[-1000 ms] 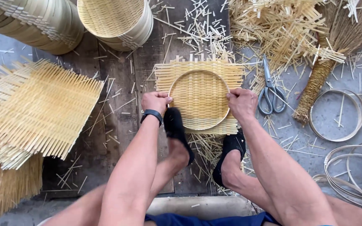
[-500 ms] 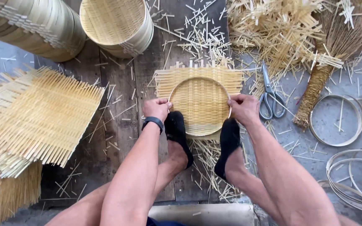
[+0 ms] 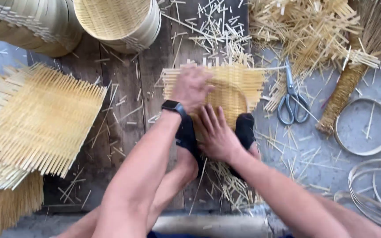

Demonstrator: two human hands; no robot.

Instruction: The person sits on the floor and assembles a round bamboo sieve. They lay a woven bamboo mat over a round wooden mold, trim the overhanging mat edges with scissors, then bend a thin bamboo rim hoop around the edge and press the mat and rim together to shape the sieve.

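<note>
- My left hand (image 3: 192, 88) lies spread flat on the woven bamboo mat (image 3: 243, 83), its far part stretching toward 1 o'clock.
- My right hand (image 3: 217, 134), fingers splayed, presses the mat's near edge at 6 o'clock, nearer me.

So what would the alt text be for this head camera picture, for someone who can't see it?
Seen from above, a person's left hand and right hand press on a square woven bamboo mat pinned under two black-socked feet. Scissors, bamboo hoops, baskets and more mats lie around.
</note>
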